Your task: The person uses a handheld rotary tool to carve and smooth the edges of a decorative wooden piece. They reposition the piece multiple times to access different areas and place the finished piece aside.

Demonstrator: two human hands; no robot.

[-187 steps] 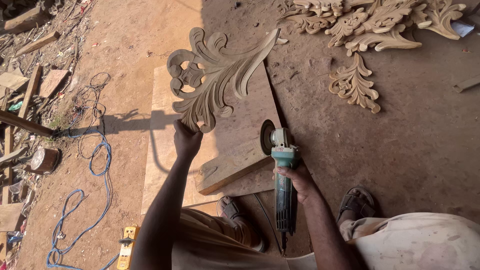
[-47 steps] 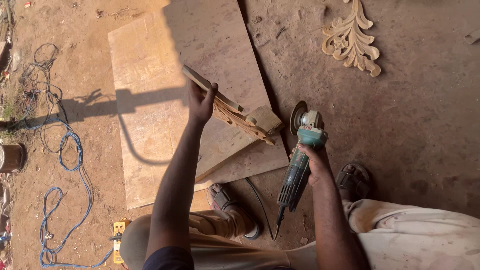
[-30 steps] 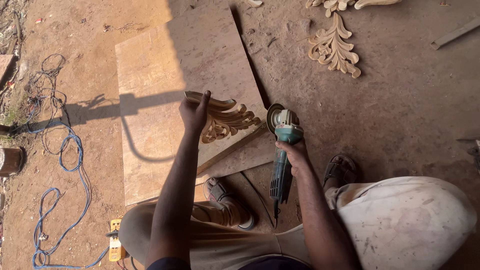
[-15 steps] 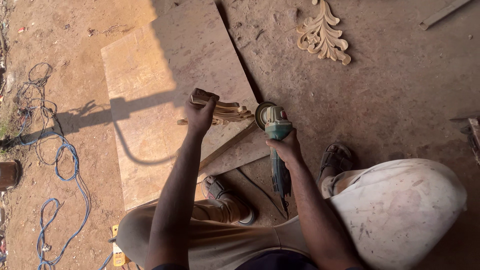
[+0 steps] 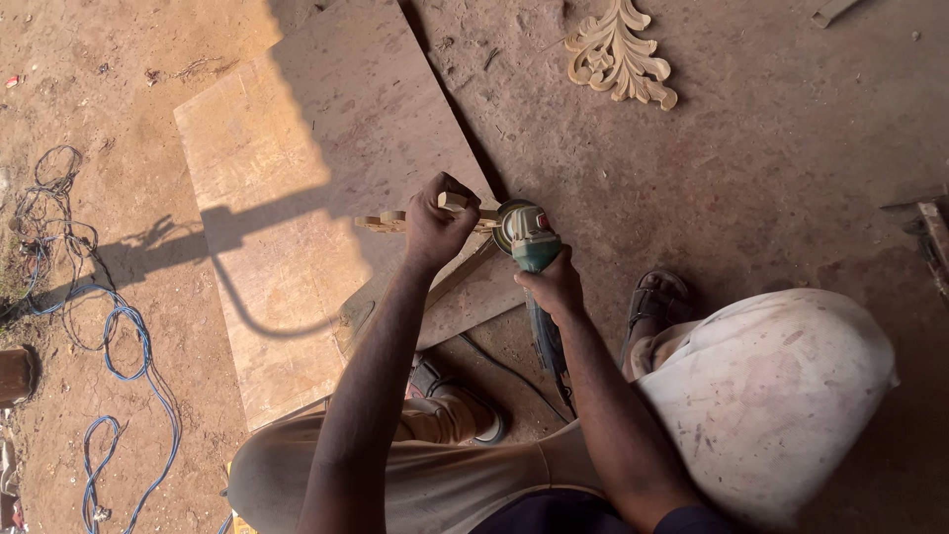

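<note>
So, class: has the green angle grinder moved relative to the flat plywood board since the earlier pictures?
Yes. The green angle grinder has come in against the carved wooden piece held over the flat plywood board.

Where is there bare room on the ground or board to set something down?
The sunlit left half of the board is bare, as is the dirt between the carved leaf and the sandal. It is crowded where the left hand and the grinder meet, and around the blue cable.

Hard sunlight bleaches the left of the dirt floor (image 5: 109, 109) and board (image 5: 297, 198); the right lies in even shade. A crisp shadow crosses the board. Focus is sharp, without glare.
</note>
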